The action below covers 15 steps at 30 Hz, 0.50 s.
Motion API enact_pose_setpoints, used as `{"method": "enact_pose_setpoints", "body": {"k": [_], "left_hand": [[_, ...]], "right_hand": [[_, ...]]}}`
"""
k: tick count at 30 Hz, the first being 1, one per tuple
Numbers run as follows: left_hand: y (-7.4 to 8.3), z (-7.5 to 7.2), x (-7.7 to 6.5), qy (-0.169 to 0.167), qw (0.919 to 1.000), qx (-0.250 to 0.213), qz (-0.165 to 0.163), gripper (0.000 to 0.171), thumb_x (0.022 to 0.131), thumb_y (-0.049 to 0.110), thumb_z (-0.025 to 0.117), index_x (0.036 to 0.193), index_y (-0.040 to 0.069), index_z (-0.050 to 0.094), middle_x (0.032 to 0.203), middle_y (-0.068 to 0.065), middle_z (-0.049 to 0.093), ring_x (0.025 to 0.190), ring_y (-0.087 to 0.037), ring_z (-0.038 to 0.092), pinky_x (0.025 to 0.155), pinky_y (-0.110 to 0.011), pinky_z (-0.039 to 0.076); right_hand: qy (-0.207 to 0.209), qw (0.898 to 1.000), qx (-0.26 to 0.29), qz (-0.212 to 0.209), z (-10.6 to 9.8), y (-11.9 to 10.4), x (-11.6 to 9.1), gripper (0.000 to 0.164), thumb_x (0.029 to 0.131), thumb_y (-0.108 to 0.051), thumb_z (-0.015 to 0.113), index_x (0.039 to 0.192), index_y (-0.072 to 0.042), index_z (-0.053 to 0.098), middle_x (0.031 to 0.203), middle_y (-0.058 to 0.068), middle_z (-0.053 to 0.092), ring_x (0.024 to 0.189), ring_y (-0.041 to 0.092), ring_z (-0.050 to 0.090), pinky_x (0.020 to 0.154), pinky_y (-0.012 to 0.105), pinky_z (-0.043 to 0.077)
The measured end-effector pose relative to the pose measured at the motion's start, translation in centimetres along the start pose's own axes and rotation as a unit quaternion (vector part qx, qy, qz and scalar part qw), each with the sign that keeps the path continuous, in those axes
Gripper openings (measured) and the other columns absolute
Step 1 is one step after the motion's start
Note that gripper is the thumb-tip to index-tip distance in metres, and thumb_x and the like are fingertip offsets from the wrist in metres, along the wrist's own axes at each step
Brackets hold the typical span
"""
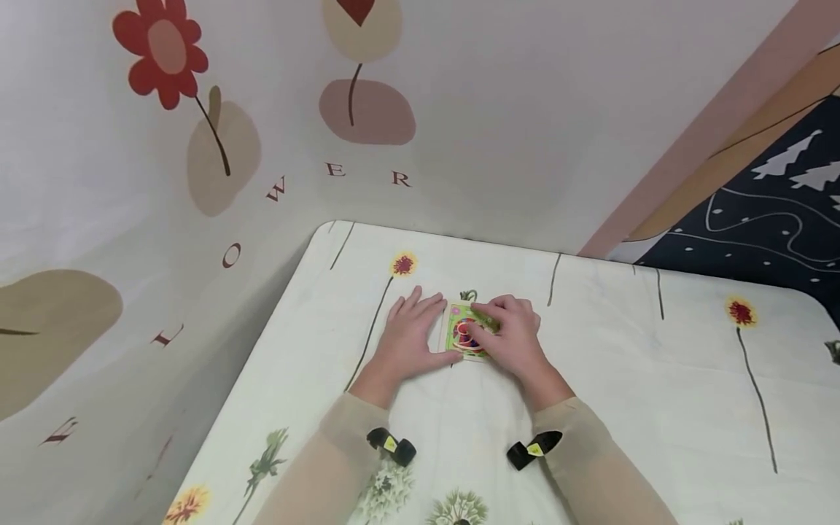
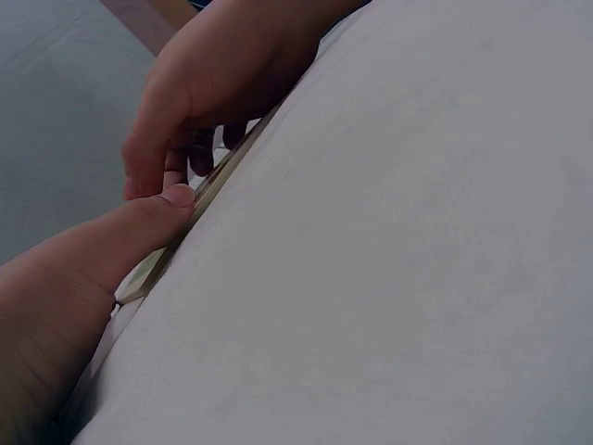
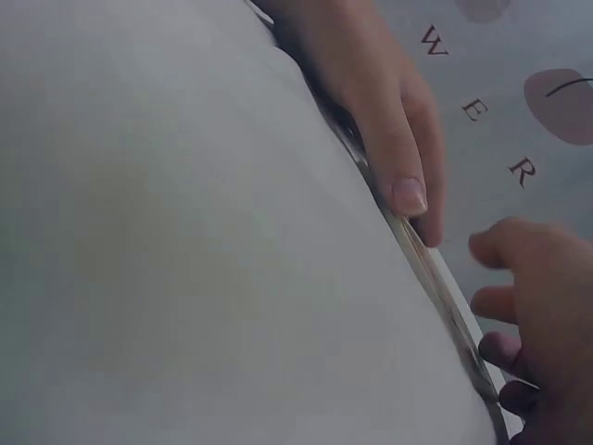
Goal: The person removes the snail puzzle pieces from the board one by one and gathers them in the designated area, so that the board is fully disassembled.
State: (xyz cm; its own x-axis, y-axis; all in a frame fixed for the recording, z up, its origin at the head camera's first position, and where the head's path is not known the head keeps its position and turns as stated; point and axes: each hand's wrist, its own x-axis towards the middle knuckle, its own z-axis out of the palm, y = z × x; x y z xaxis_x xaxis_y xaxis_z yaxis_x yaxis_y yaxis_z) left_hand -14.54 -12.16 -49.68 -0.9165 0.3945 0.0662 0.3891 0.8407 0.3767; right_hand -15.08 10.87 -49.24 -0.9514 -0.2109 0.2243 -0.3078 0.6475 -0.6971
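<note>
A small, thin square board [image 1: 457, 347] with a bright green, red and blue picture and a pale border lies on the table; its pale edge [image 2: 211, 192] shows in the left wrist view. My left hand [image 1: 410, 332] lies at its left side with fingers spread, the thumb resting on the near edge. Over the board's right part is my right hand [image 1: 515, 332], thumb and index finger apart above the picture and the other fingers bent. I see nothing between those two fingertips. The right hand hides part of the picture.
The table [image 1: 656, 379] has a white cloth printed with flowers and stems. Behind and to the left hangs a pale wall cloth [image 1: 499, 131] with flower shapes and letters. A dark panel with white trees [image 1: 768, 211] stands at the far right.
</note>
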Motion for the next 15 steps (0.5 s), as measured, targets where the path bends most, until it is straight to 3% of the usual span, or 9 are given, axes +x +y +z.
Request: {"method": "enact_pose_setpoints", "body": {"k": [4,11,15], "left_hand": [[0.2,0.1,0.2,-0.005,0.9999,0.016,0.001,0.101,0.085,0.076,0.071,0.162,0.014,0.048,0.169,-0.001,0.041,0.162,-0.036,0.017,0.129,-0.057,0.012],[0.3,0.2,0.2,-0.004,0.9999,0.016,0.004,0.100,0.085,0.075,0.071,0.161,0.013,0.049,0.169,-0.002,0.042,0.161,-0.037,0.020,0.128,-0.059,0.013],[0.0,0.2,0.1,0.003,0.9998,0.020,0.004,0.100,0.085,0.076,0.071,0.160,0.013,0.050,0.168,-0.003,0.042,0.161,-0.036,0.021,0.128,-0.059,0.015]], "right_hand": [[0.009,0.999,-0.036,0.009,0.4,-0.6,0.3,0.036,0.092,-0.030,0.083,0.124,-0.014,0.082,0.113,0.011,0.060,0.112,0.041,0.047,0.101,0.066,0.028],[-0.004,0.992,-0.069,0.103,1.0,-1.5,0.9,0.032,0.091,-0.033,0.084,0.120,-0.021,0.082,0.118,0.012,0.061,0.117,0.040,0.046,0.101,0.064,0.032],[-0.017,0.989,-0.083,0.118,1.3,-2.0,1.2,0.031,0.092,-0.033,0.083,0.120,-0.022,0.081,0.121,0.012,0.060,0.120,0.040,0.045,0.103,0.065,0.031]]}}
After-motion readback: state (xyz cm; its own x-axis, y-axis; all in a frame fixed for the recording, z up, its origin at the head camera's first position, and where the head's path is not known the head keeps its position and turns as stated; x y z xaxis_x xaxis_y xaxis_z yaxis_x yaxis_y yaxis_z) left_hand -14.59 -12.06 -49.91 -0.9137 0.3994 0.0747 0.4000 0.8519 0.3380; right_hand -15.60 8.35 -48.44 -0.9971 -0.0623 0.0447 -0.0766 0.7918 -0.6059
